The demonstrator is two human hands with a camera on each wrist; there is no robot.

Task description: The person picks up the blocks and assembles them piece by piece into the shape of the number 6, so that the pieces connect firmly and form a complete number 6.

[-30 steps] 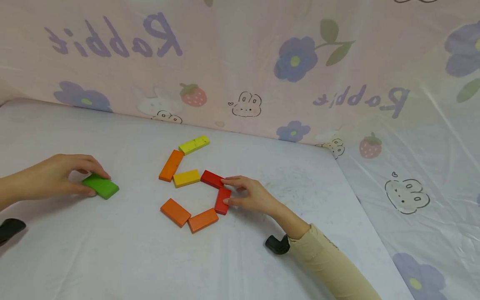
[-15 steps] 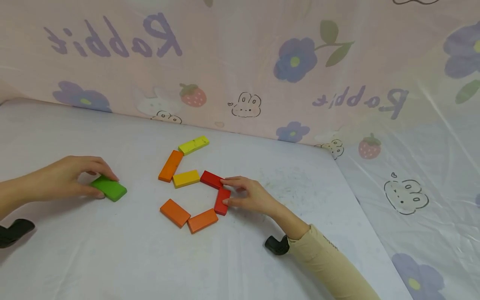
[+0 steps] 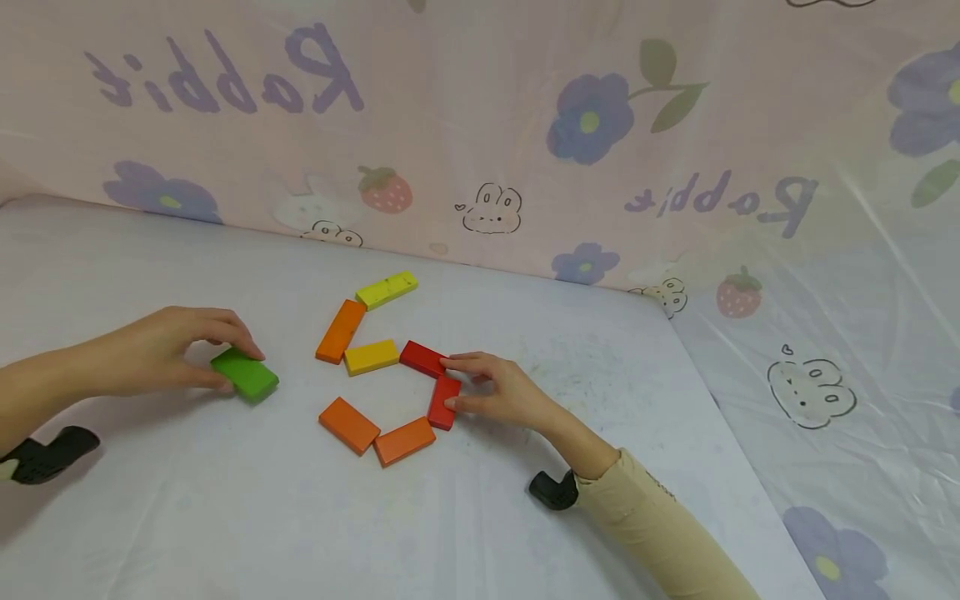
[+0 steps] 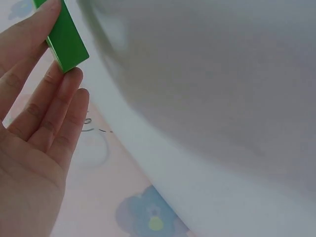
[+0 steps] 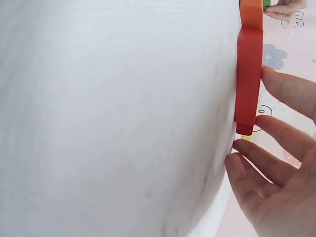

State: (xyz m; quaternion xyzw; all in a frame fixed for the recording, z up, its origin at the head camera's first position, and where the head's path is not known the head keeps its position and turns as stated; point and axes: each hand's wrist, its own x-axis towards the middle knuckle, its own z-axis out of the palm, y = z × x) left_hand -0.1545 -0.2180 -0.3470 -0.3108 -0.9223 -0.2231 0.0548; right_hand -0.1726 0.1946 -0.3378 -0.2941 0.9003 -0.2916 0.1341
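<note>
My left hand (image 3: 161, 354) pinches a green block (image 3: 247, 377) between thumb and fingers, left of the other blocks. In the left wrist view the green block (image 4: 68, 42) sticks out past the fingertips. My right hand (image 3: 506, 392) rests its fingertips on two red blocks at the right of the row: the thumb on the lower red block (image 3: 442, 407), a finger on the upper red block (image 3: 421, 357). Nearly straight fingers touch the red block (image 5: 248, 74) in the right wrist view. A yellow block (image 3: 371, 357) adjoins the upper red one.
An orange block (image 3: 341, 331) and a lime-yellow block (image 3: 386, 289) curve up at the back. Two orange blocks, one at lower left (image 3: 349, 425) and one beside it (image 3: 405, 442), close the bottom curve. Behind the white tabletop (image 3: 247, 517) hangs a printed curtain (image 3: 465, 100).
My left hand has moved to the right with the green block, nearer the row of blocks. My right hand and the other blocks stay essentially where they were.
</note>
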